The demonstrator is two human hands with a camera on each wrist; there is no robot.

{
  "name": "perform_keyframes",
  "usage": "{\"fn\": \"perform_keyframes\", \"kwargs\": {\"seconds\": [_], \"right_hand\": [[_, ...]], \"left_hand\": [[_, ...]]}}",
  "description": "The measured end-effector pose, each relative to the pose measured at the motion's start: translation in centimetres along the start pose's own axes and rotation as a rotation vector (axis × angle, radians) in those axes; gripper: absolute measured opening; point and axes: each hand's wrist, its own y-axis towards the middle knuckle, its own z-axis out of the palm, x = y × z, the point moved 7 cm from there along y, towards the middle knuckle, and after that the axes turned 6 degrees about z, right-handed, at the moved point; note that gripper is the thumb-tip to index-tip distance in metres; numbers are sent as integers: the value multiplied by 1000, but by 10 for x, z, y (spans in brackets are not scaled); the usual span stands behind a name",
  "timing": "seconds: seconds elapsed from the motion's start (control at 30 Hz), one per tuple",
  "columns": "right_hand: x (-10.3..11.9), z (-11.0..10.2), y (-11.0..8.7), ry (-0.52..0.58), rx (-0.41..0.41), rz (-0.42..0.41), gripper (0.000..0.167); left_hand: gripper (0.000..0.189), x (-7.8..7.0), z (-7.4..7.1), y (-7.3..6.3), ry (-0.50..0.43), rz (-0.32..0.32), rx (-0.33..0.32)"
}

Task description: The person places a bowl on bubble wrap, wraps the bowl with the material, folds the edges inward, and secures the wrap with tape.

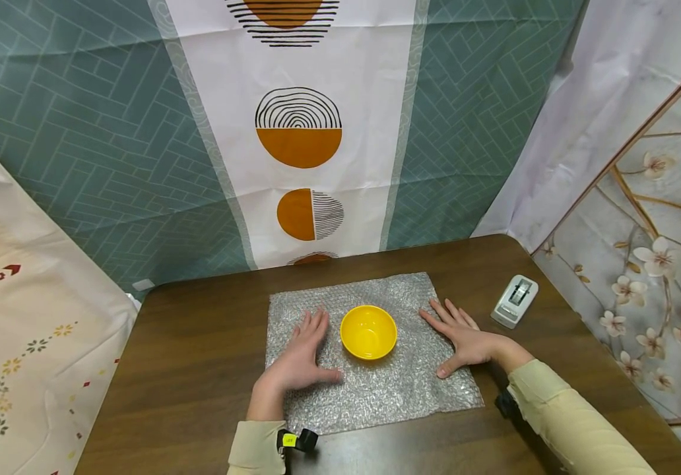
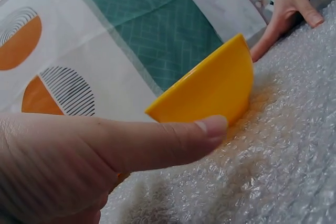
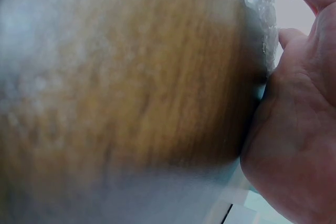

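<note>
A yellow bowl (image 1: 368,333) stands upright near the middle of a sheet of bubble wrap (image 1: 376,396) spread on the table. To the bowl's left, my left hand (image 1: 301,356) rests on the wrap, fingers straight and thumb pointing towards the bowl. In the left wrist view the thumb overlaps the lower part of the bowl (image 2: 215,87). My right hand (image 1: 462,336) lies across the wrap's right edge with its fingers spread, apart from the bowl. The right wrist view shows its palm (image 3: 299,124) close beside the wrap's edge. Neither hand holds anything.
A white and grey tape dispenser-like device (image 1: 515,301) lies on the brown wooden table (image 1: 198,356), right of the wrap. Patterned cloths hang behind the table and along both sides. Each wrist wears a dark camera strap.
</note>
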Motion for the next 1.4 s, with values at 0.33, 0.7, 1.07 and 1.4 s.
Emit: {"fn": "perform_keyframes", "kwargs": {"seconds": [0.33,0.7,1.07,1.4], "right_hand": [[-4,0,1,-6,-4,0,135],[-2,1,1,0,5,-3,135],[0,-1,1,2,3,-1,136],[0,0,0,16,-17,-26,135]], "left_hand": [[126,0,6,-1,16,-14,64],[128,5,11,0,50,-22,95],[129,9,12,-4,13,-48,113],[132,18,16,-3,9,-46,100]]}}
